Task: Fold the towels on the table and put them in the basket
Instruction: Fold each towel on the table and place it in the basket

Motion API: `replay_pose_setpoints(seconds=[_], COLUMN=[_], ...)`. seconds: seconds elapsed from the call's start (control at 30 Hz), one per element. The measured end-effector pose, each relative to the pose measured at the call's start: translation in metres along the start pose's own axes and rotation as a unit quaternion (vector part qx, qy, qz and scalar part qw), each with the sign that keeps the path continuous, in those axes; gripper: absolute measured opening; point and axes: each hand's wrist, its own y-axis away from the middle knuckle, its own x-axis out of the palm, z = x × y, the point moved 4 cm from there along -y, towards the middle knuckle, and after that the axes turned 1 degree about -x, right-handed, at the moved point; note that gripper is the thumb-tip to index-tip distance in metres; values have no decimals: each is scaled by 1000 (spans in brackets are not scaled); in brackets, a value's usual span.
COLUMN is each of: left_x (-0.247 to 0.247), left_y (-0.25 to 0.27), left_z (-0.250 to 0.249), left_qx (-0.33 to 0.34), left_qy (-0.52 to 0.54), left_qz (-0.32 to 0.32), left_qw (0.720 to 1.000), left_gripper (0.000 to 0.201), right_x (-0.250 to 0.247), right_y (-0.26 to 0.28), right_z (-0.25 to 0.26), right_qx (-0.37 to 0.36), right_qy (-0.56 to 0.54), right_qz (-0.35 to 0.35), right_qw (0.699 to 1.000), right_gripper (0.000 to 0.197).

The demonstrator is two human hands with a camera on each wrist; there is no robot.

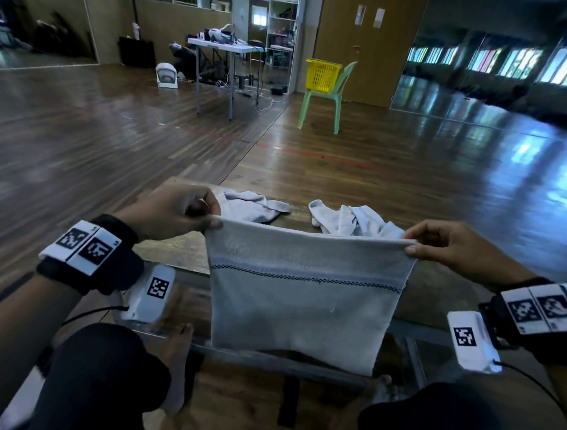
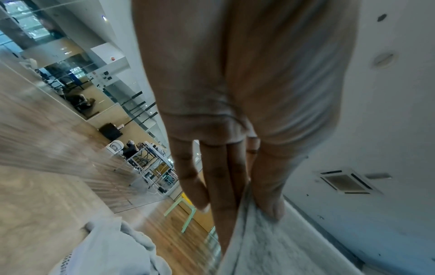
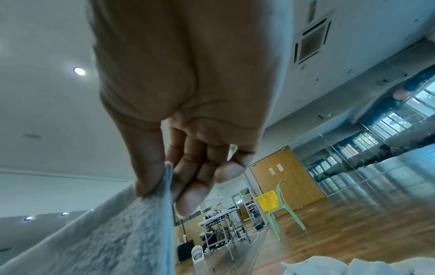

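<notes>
Both hands, left hand and right hand, pinched the striped towel's top corners, hanging it above the table's near edge.

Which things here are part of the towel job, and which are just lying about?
Part of the job:
- held towel, pinched by left hand and right hand
- two crumpled towels on the wooden table
- yellow basket on the green chair

Just lying about:
- white folding table with gear
- white fan on the floor
</notes>
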Motion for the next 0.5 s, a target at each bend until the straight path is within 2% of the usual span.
replay_pose_setpoints(seconds=[0.07,0.17,0.37,0.5], left_x=[0,1,4,6], left_y=[1,3,8,12], left_z=[3,8,13,7], left_qx=[4,-3,-18,-6], left_qy=[22,56,98,102], left_qz=[-8,-16,-5,4], left_qw=[1000,998,995,995], left_gripper=[81,77,64,71], right_x=[2,5,13,15], right_y=[2,5,8,9], right_z=[-1,-7,-18,-25], right_qx=[0,-3,5,8], right_qy=[-38,-58,-45,-62], right_qz=[-9,-5,17,9], right_qw=[999,998,999,998], right_gripper=[71,81,66,58])
